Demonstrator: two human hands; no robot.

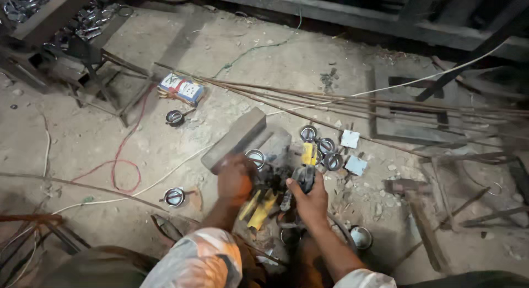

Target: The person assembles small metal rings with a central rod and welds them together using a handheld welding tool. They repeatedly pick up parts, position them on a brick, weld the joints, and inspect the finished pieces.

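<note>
Yellow-handled power tool (300, 175) gripped by right hand (311, 202); left hand (235, 179) clenched on workpiece beside grey block (237, 138). Firm bracing advised, fingers kept clear.

Dusty floor (82, 139) bears rods (352, 101), metal rings (325, 146)

There is just one camera, worn on the person's head, looking steeply down from close above at the sandy floor (165, 62) right in front.

a flat rectangular package (181, 88), white with blue and red, lies on the dirt floor beyond the hands.
</note>
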